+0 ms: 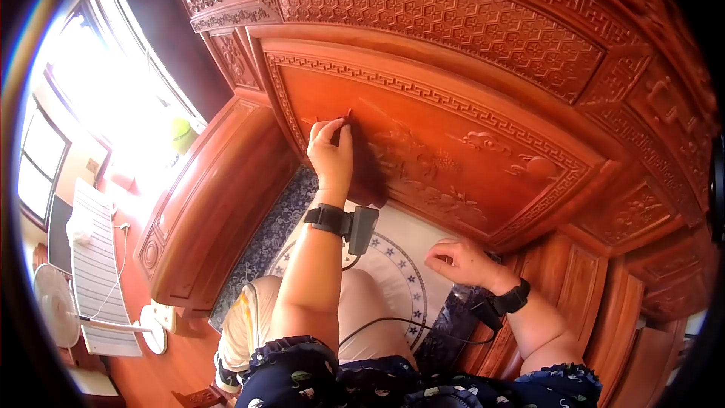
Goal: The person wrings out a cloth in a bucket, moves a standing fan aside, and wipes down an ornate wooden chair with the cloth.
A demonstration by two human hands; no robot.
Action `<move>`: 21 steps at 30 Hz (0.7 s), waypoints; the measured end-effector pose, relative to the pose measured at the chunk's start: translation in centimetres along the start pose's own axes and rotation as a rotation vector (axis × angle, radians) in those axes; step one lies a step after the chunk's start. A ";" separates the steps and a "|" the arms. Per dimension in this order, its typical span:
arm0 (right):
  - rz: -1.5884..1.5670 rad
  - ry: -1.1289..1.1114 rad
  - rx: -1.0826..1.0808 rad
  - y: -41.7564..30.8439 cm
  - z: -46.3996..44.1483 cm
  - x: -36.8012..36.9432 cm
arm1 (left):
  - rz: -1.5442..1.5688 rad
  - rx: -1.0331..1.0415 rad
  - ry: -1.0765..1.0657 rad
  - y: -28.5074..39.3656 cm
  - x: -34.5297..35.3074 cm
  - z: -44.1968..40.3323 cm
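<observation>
My left hand [331,157] reaches up against the carved wooden panel [453,159]. Its thumb and fingers are pinched on the top of a dark reddish-brown cloth [368,170], which hangs down in front of the panel. The cloth's lower end rests near the pale seat mat [400,234]. Low on the right, my right hand [459,262] hovers above the mat's edge, fingers loosely curled in and nothing visible in them. Both wrists carry black straps; the left one has a grey box [362,231] on it.
A wooden armrest [226,204] stands to the left, with a bright window [98,60] beyond it. A white fan [57,306] and a green object [183,134] are also on that side. A black cable [408,322] crosses my lap. Wooden steps or drawers [581,279] lie at right.
</observation>
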State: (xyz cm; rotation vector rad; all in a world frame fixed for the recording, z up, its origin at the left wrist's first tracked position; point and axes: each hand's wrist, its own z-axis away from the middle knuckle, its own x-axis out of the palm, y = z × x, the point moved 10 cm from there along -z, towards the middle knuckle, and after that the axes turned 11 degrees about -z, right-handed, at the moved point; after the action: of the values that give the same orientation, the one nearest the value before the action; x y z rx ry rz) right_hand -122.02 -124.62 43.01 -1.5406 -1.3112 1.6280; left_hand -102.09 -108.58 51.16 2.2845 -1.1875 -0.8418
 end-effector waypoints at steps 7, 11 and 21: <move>0.038 -0.031 0.041 0.1 0.0 0.5 | -0.135 0.061 0.065 1.4 0.2 0.3; 0.031 -0.028 0.058 -0.3 0.0 0.6 | -0.045 -0.038 0.078 -0.2 0.6 0.3; 0.073 -0.003 -0.003 -0.6 0.1 0.2 | -0.128 0.181 0.051 1.9 0.0 0.3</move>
State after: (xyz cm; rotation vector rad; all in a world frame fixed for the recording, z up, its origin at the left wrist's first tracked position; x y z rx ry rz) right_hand -122.33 -124.26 43.49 -1.6056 -1.2732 1.6737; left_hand -103.44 -109.63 52.09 2.5350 -1.1464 -0.7434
